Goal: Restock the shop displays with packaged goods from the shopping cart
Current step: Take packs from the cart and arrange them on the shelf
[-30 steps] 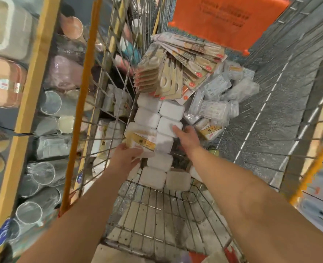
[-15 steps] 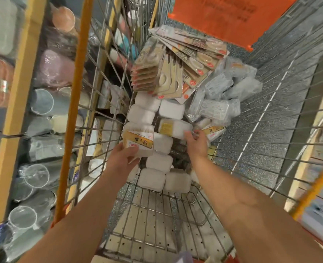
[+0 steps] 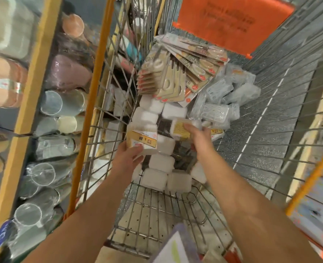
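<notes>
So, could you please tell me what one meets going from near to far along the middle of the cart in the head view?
Bare wire cart floor → row of white boxes → left hand gripping a yellow-labelled swab box → fanned carded packs → orange panel.

Cart (image 3: 156, 211) – bare metal wire; packs (image 3: 157, 178) – glossy clear plastic; floor (image 3: 282, 137) – speckled, matt.
</notes>
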`<state>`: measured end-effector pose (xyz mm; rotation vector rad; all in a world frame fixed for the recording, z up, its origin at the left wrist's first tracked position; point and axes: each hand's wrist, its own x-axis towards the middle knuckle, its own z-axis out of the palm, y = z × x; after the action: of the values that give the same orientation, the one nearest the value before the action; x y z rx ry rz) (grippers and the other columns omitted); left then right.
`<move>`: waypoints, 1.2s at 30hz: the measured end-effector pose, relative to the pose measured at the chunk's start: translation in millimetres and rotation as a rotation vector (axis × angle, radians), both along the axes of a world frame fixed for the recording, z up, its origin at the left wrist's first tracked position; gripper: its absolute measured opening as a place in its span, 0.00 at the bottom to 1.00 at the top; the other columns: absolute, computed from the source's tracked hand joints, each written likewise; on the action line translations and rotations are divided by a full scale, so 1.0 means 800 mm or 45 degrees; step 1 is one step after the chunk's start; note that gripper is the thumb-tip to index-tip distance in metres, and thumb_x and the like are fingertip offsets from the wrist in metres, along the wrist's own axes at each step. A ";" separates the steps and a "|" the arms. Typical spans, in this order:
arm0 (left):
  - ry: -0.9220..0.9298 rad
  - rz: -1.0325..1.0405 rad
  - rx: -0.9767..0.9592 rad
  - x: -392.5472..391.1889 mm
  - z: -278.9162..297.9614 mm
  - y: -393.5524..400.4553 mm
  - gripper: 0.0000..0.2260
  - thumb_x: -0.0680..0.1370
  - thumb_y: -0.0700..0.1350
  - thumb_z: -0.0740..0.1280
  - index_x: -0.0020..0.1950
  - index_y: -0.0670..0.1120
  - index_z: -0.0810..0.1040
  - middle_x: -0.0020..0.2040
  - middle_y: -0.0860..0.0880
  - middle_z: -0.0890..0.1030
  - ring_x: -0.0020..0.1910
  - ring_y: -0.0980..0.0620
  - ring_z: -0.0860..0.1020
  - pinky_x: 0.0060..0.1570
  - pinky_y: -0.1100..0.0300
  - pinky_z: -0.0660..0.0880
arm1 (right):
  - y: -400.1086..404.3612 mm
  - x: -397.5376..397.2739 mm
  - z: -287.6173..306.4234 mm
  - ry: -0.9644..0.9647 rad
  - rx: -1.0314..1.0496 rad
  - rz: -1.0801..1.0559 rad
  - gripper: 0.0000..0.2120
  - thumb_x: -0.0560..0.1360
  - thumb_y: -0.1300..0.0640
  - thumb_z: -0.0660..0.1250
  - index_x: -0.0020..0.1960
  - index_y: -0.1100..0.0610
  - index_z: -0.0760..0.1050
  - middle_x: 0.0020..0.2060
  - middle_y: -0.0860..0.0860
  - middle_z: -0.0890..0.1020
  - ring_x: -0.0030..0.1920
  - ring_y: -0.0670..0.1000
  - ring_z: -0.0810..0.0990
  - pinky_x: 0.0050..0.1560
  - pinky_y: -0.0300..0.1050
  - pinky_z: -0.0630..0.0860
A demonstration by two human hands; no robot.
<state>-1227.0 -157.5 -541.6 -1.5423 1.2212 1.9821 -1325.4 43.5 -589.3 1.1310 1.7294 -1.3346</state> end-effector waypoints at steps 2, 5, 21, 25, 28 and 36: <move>0.088 -0.108 -0.013 -0.002 0.012 0.003 0.20 0.75 0.38 0.69 0.67 0.41 0.72 0.56 0.45 0.82 0.55 0.47 0.80 0.52 0.55 0.76 | 0.030 -0.013 0.042 -0.098 -0.142 0.144 0.32 0.62 0.40 0.75 0.61 0.53 0.74 0.54 0.52 0.82 0.50 0.53 0.81 0.47 0.45 0.76; 0.209 -0.237 -0.031 -0.010 0.047 0.013 0.24 0.71 0.45 0.72 0.67 0.45 0.74 0.58 0.47 0.83 0.58 0.47 0.81 0.55 0.51 0.79 | 0.068 -0.037 0.112 -0.234 -0.260 0.552 0.20 0.70 0.39 0.70 0.54 0.50 0.78 0.44 0.52 0.82 0.37 0.52 0.78 0.32 0.40 0.64; 0.815 0.197 -0.087 0.099 0.254 0.158 0.25 0.78 0.44 0.68 0.72 0.58 0.64 0.63 0.44 0.77 0.54 0.46 0.82 0.53 0.48 0.79 | 0.056 0.002 0.416 0.143 -0.039 1.698 0.52 0.48 0.13 0.58 0.61 0.44 0.76 0.58 0.51 0.82 0.47 0.54 0.82 0.46 0.47 0.68; 0.887 0.406 -0.166 0.172 0.301 0.178 0.27 0.78 0.44 0.66 0.75 0.56 0.60 0.46 0.56 0.85 0.52 0.50 0.82 0.51 0.50 0.78 | 0.052 0.057 0.462 0.307 -0.059 1.797 0.28 0.71 0.23 0.53 0.43 0.46 0.74 0.27 0.45 0.78 0.28 0.48 0.71 0.31 0.40 0.61; 0.894 0.584 -0.218 0.221 0.331 0.172 0.27 0.79 0.43 0.66 0.76 0.55 0.61 0.53 0.54 0.82 0.53 0.48 0.80 0.48 0.52 0.78 | 0.026 0.094 0.481 0.391 -0.198 1.870 0.34 0.66 0.20 0.56 0.50 0.48 0.75 0.31 0.47 0.71 0.25 0.46 0.67 0.27 0.38 0.58; 0.998 0.980 -0.512 0.388 0.397 0.104 0.24 0.80 0.46 0.66 0.75 0.54 0.64 0.65 0.48 0.78 0.60 0.48 0.80 0.45 0.52 0.81 | -0.103 0.228 0.537 0.466 -0.724 2.040 0.33 0.47 0.28 0.79 0.44 0.48 0.85 0.50 0.53 0.81 0.51 0.53 0.74 0.45 0.44 0.66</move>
<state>-916.6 -74.7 -223.8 -1.6150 1.5069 3.2180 -1143.0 -39.3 -159.3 -0.8256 1.5408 -0.7717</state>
